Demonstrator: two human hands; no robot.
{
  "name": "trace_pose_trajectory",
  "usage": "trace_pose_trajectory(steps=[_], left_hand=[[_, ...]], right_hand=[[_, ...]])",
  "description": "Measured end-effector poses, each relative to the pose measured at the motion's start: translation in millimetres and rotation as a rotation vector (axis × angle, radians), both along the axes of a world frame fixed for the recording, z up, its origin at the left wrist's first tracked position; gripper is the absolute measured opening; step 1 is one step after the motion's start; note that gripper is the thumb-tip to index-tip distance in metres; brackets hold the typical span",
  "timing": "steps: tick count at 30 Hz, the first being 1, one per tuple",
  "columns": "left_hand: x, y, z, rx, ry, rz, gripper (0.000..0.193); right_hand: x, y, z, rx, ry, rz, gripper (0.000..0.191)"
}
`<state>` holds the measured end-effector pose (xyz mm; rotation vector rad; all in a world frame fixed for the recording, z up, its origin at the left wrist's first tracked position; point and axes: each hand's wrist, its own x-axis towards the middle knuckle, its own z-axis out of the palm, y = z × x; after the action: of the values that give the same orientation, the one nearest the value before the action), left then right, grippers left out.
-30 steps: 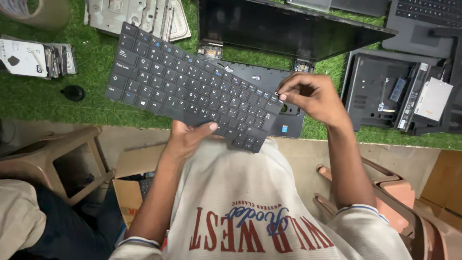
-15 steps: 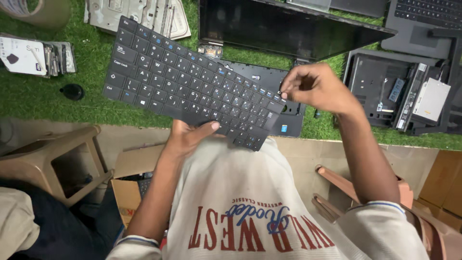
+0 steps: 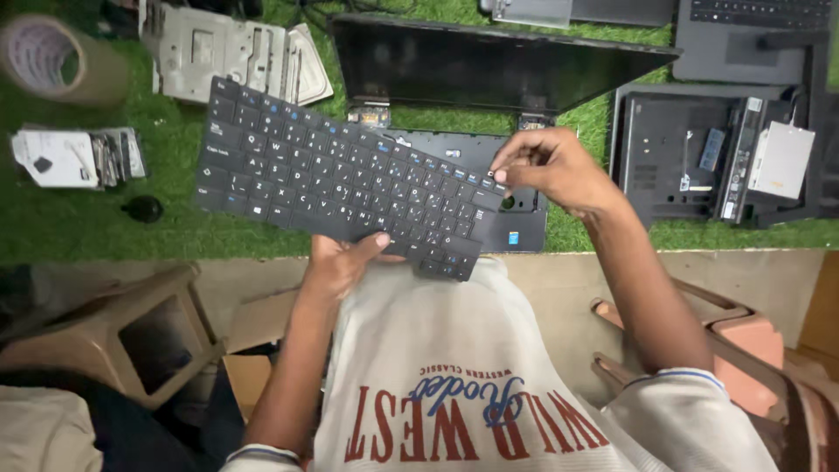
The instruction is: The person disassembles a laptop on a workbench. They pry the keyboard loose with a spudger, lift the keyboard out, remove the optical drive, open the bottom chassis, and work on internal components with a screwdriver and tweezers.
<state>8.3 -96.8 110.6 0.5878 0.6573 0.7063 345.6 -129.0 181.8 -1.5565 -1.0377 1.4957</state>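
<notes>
A loose black keyboard [image 3: 345, 197] is held tilted above the open laptop [image 3: 489, 105] on the green turf worktop [image 3: 175, 232]. The left hand [image 3: 341, 262] supports its near edge, grip clamped with the thumb on the keys; the right hand [image 3: 551, 170] pinches its right far corner. A tape roll [image 3: 61, 61] lies far left.

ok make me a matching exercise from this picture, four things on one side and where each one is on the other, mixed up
Things:
1. keyboard
2. tape roll
3. open laptop
4. plastic stool

Places:
A. top left corner, on the green mat
B. lower left, beside the person
C. held in left hand and right hand
D. top middle, dark screen lying back on the mat

Pairs: 1-C, 2-A, 3-D, 4-B
</notes>
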Motion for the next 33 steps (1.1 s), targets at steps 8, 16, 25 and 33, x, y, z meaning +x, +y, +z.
trace_pose_trajectory(steps=[8,16,25,33], left_hand=[[-1,2,-5,-0.049,-0.020,-0.016,0.059],[21,-10,-4,-0.080,-0.068,-0.108,0.055],[62,-24,-2,-0.107,-0.142,-0.656,0.035],[109,-23,26,0.036,-0.302,-1.081,0.067]], right_hand=[[-9,-47,-23,0.028,0.461,-0.467,0.018],[-65,-137,-57,0.012,0.577,-0.712,0.015],[-58,-216,-49,0.068,0.507,-1.048,0.015],[-27,-334,-20,0.174,0.226,-1.368,0.014]])
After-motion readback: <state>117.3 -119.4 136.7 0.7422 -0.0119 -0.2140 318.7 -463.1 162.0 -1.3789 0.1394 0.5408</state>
